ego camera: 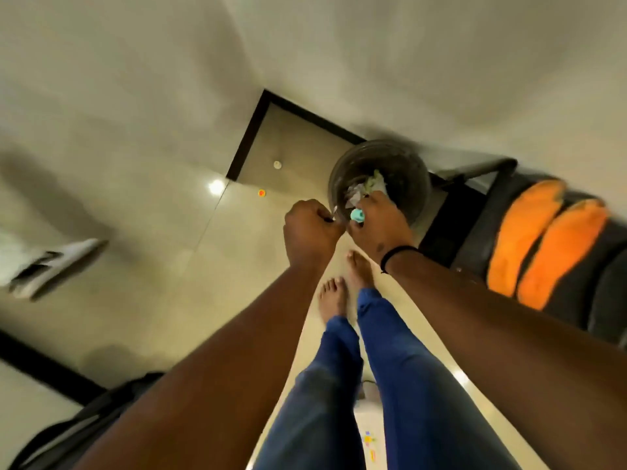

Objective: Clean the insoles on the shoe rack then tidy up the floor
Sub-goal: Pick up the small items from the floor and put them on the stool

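Observation:
Two orange insoles [539, 242] lie side by side on the dark shoe rack [475, 239] at the right. A round grey waste bin [407, 164] stands on the floor against the wall, with crumpled paper inside. My right hand [380, 225] is over the bin's near rim and holds a small teal object [358, 215]. My left hand [310, 228] is curled into a fist just left of the bin; a small thin scrap shows at its fingers, too blurred to identify.
A white shoe [54, 262] lies on the tiled floor at the left. Small bits lie on the floor: a red-yellow piece [261, 193], a white disc [277, 164], coloured scraps [368, 439] near my feet. A dark bag [84, 422] sits bottom left.

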`<state>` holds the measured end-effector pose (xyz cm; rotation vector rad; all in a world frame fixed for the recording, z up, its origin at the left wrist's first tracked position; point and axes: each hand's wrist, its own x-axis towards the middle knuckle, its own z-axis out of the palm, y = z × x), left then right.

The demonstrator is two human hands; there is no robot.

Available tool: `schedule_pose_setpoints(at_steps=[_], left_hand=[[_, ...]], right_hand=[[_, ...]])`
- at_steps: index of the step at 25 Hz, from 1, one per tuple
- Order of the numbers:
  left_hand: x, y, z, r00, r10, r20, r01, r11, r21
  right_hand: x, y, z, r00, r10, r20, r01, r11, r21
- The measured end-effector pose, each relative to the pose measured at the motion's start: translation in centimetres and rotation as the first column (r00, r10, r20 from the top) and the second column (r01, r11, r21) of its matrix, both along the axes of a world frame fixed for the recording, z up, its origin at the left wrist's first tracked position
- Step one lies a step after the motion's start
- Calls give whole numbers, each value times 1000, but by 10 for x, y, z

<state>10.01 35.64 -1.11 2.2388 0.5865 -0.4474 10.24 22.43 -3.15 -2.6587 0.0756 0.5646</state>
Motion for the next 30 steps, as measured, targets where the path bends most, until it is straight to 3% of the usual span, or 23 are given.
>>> schedule_pose_setpoints(at_steps=[7, 12, 14, 20, 25, 30], left_hand=[[-35, -169, 85, 911, -360, 203, 389, 913, -126], [-104, -325, 98, 881, -407, 241, 459, 858, -230], [-151, -396, 94, 836, -494, 238, 544, 803, -243], [-295, -578, 112, 671, -703, 233, 736, 598, -316], [-389, -712, 121, 505, -808, 302, 854, 419, -307], [-464, -803, 95, 233, -935, 268, 972, 218, -85]], right_hand=[[-74, -174, 83, 911, -380, 161, 385, 923, 0], [-154, -328, 117, 783, -585, 213, 604, 796, -31], [-200, -396, 127, 748, -628, 215, 653, 754, -69], [-360, -569, 154, 575, -761, 299, 814, 569, -116], [-490, -690, 165, 359, -847, 392, 932, 346, -107], [-565, -744, 132, 155, -938, 311, 988, 146, -53]])
